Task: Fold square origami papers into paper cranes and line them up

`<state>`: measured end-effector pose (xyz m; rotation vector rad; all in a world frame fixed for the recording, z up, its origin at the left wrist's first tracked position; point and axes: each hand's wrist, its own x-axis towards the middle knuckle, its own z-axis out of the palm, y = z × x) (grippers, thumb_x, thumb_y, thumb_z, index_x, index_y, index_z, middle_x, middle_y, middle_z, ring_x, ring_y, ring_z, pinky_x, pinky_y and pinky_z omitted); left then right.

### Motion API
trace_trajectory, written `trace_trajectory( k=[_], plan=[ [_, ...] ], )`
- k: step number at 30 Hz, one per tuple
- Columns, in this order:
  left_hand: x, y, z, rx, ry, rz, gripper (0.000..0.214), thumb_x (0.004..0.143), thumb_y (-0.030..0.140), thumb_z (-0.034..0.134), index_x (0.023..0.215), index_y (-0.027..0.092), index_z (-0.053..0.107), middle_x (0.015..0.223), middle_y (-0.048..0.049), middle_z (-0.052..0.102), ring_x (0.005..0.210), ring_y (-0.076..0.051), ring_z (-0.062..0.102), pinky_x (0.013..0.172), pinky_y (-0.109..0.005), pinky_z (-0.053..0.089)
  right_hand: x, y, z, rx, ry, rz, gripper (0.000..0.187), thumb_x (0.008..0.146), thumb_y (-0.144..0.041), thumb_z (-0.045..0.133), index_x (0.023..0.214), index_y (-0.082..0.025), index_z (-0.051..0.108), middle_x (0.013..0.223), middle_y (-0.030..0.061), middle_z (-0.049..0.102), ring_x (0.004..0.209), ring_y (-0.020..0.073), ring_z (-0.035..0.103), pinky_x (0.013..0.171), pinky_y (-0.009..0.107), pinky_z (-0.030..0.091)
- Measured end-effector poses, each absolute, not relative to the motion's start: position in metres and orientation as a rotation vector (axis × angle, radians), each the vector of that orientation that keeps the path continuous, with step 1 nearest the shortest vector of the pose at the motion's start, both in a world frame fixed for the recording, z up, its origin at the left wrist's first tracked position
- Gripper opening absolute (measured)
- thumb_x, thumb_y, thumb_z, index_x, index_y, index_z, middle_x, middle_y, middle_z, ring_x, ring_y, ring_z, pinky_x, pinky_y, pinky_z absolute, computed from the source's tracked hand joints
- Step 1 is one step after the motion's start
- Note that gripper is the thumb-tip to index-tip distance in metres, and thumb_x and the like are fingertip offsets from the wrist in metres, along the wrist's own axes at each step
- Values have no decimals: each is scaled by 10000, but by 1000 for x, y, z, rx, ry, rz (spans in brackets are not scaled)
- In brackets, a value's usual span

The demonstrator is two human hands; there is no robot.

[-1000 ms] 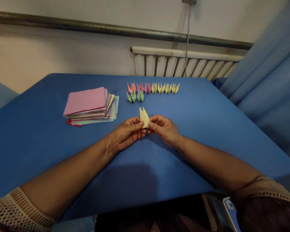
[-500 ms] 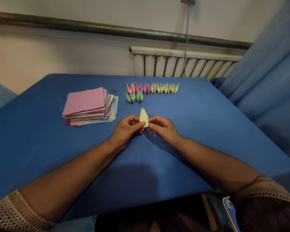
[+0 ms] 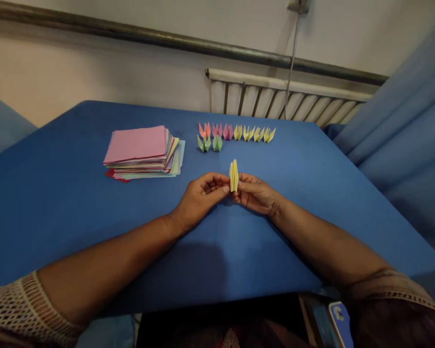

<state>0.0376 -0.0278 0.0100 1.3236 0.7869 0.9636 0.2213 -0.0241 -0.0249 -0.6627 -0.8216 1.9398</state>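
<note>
Over the middle of the blue table (image 3: 58,193), my left hand (image 3: 203,195) and my right hand (image 3: 256,193) pinch a small folded yellow paper piece (image 3: 234,175) between their fingertips. The piece stands upright and is seen edge-on, narrow. Both hands are closed on its lower part. Behind them, a row of finished folded paper pieces (image 3: 237,133) in orange, pink and yellow lines the far side, with two green ones (image 3: 210,143) just in front of the row.
A stack of coloured square paper sheets (image 3: 141,151), pink on top, lies at the left rear. A radiator (image 3: 286,99) stands behind the table. Blue fabric (image 3: 402,121) rises at the right. A phone-like object (image 3: 333,321) lies by my right elbow.
The yellow piece has been turned from showing its flat pointed face to edge-on. The view has shifted slightly, so everything sits a little further right in frame.
</note>
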Motion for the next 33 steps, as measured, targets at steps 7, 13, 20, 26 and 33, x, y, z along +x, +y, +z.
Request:
trace_trajectory(
  k=[7,13,20,26,33],
  plan=[
    [41,-29,11,1312,835,985,276,695,322,788,854,156,635,784,1,686,730,-129,653,755,-279,529,222,-24,-27,-659,-911,1941,254,707,-302,838,869,-188,679,767,-20,672,651,86,583,645,226,488],
    [41,-27,7,1363,920,1017,221,701,291,747,812,163,606,719,29,642,661,-111,618,660,-248,509,217,-25,-29,-696,-978,1867,238,711,-325,832,845,-200,679,767,-20,667,660,95,578,657,240,482],
    [40,-22,1,1432,1011,1059,229,696,297,749,801,166,593,713,37,608,640,-97,580,632,-234,489,211,-29,-29,-673,-1030,1749,261,747,-429,792,835,-216,670,778,-12,675,719,121,617,697,270,496],
    [39,-18,-3,1437,1023,1107,361,661,299,791,936,166,599,884,-7,654,769,-128,623,720,-270,523,206,-29,-27,-772,-1135,1517,274,663,-363,856,802,-231,660,744,-36,678,673,104,600,668,252,490],
    [39,-14,-1,1312,866,976,349,644,345,821,877,152,648,826,-14,683,749,-131,639,777,-293,512,210,-24,-29,-866,-1172,1399,303,668,-426,839,761,-212,646,678,-24,680,626,119,630,638,274,501]
  ],
)
